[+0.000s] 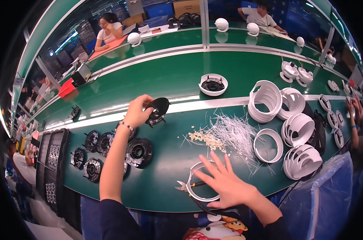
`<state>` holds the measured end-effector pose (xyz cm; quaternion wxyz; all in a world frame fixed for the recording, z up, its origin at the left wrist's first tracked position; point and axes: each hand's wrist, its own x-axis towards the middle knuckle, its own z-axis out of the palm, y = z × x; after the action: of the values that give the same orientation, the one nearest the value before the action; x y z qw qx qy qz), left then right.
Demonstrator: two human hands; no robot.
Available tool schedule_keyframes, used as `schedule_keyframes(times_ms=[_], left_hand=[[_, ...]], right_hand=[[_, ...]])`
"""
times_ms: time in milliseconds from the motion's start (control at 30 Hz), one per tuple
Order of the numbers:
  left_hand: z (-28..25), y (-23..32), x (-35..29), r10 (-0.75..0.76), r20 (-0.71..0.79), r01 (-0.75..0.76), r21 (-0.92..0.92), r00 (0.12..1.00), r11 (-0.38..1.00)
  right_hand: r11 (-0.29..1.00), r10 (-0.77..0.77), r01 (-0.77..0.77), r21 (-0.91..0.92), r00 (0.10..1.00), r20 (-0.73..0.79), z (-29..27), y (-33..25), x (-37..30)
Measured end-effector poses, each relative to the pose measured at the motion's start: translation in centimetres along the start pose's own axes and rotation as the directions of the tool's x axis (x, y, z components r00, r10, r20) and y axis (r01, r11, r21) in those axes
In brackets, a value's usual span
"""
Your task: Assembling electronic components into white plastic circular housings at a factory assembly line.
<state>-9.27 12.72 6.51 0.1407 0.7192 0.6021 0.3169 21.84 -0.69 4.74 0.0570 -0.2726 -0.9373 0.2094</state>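
Note:
My left hand [138, 113] grips a round black plastic part [160, 106] by its edge, raised above the near side of the bench. Below and left of it lie several similar black round parts [139, 153], some with metal-looking fittings. My right hand [228, 185] is open, its fingers spread over a white plastic ring [190, 191] near the bench's front edge. Whether it touches the ring I cannot tell. A pair of cutting pliers [182, 185] lies partly inside that ring, jaws pointing left; my hand hides part of both.
Beyond my right hand lie white plastic strips [233, 134] and small cream connectors [207, 140]. Stacked white housings [265, 101] stand right. On the green conveyor [161, 76] sits a white bowl-shaped shell [213, 85] with a black insert. A black tray [49, 160] borders the left; co-workers sit opposite.

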Motion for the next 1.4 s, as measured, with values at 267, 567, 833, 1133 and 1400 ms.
schedule_keyframes(times_ms=[267,567,833,1133,1400], left_hand=[[5.7,4.6,-6.2,-0.275,0.032,0.146,-0.903,0.961,0.404],[8.5,4.8,-10.4,-0.360,0.030,0.110,-0.973,0.932,0.203],[11.1,7.0,-12.2,-0.191,-0.108,-0.031,-0.930,0.976,0.367],[8.7,6.4,-11.7,0.061,0.475,0.450,-0.776,0.878,-0.442],[9.1,6.7,-11.3,-0.130,0.556,0.434,-0.755,0.821,-0.492]], right_hand=[[0.995,-0.002,-0.010,0.104,0.994,0.112,0.2,1.8,0.7],[0.902,-0.123,0.174,0.396,0.981,-0.151,-2.0,1.2,1.1],[0.693,0.395,0.175,0.699,0.719,-0.572,1.3,2.9,6.6],[0.875,0.264,0.049,0.481,0.785,-0.561,3.0,2.8,6.8],[0.881,0.171,0.132,0.454,0.807,-0.566,2.1,1.4,6.5]])
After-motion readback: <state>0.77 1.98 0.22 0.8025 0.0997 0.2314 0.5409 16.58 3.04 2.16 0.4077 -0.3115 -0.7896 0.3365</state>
